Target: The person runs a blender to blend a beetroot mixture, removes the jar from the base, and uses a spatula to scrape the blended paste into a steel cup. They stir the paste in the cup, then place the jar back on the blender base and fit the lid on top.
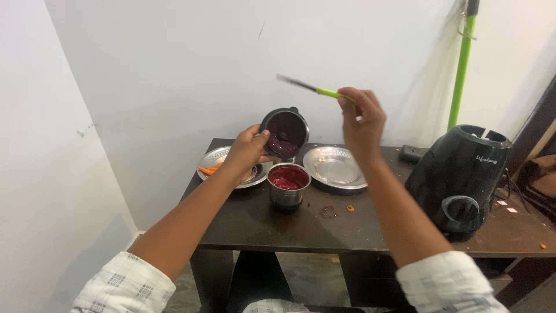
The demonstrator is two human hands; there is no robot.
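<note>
Left hand (246, 152) grips tilted blender jar (285, 133) over steel cup (288, 184) of red puree on dark table (324, 229). Right hand (363, 122) closed on green-handled knife (313, 88), raised clear. Step looks like emptying jar — next move likely calls for blade inside jar, scraping residue down into cup.

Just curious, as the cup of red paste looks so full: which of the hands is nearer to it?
Left. The left hand tilts the dark jar just above the steel cup. The right hand is raised higher, to the right, holding a green-handled knife.
</note>
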